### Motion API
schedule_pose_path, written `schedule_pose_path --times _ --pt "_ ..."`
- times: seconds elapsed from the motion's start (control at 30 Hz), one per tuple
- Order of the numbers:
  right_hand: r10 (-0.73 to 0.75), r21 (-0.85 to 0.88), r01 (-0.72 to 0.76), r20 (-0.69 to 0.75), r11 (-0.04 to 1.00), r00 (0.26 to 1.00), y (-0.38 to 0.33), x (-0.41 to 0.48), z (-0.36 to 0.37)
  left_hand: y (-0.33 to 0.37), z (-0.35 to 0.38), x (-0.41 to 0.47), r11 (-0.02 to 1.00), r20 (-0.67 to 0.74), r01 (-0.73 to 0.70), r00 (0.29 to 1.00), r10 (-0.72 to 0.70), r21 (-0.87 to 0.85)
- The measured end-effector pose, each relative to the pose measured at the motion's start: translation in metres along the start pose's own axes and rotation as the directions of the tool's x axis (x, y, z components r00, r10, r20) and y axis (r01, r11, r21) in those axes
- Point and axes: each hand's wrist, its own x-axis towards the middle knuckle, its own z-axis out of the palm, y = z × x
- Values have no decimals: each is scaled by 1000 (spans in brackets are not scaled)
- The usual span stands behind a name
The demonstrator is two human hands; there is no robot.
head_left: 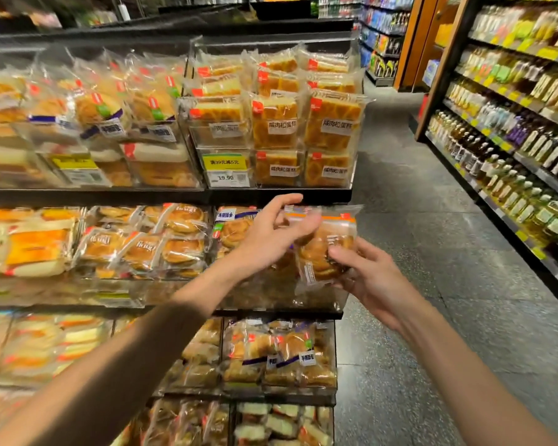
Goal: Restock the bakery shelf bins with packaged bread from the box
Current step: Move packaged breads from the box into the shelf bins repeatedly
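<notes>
Clamped by the right hand (371, 278), thumb on the front face and fingers curled behind the lower right corner: one bread packet (331, 243), held upright, long axis near vertical, sealed strip on top. At its upper left corner, the left hand (268, 235), fingers spread and loosely bent, gripping nothing for certain; touching the wrapper or just short of it, too blurred to tell. Directly behind and slightly below the packet, at the right end of the shelf (281, 313), a clear bin (271, 292), only partly filled, with wrapped round buns (236, 233) piled at its back left and open room toward the aisle end. So: forward and a little down from the grip, hardly any sideways travel. Nearer the bin mouth, the left hand; probably best used to steady the packet's top, with the push coming from the right. Likely stage: placing one packet, with neighbouring bins (116, 284) looking full. No box in view. Across the aisle, bottles (512, 188) on racks.
</notes>
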Motion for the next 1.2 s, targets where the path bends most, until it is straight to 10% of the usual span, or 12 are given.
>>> schedule_pose_path --times 0.4,0.63,0.87,0.97,1.2 --pt "46 -381 55 250 923 967 58 6 187 -41 -194 -134 990 -121 46 992 -30 135" --pt "81 -394 -26 122 919 989 135 17 306 -83 -302 -200 982 -62 183 981 -186 -49" --pt "106 -24 -108 -87 994 991 160 25 357 -122 -341 -210 983 -457 182 875 -160 4" --pt "76 67 -65 -193 996 978 160 43 354 -128 -334 -207 963 -405 249 874 -268 -101" --pt "-53 -161 6 -288 987 956 151 100 378 -129 -336 -152 987 -338 135 928 -157 -88"
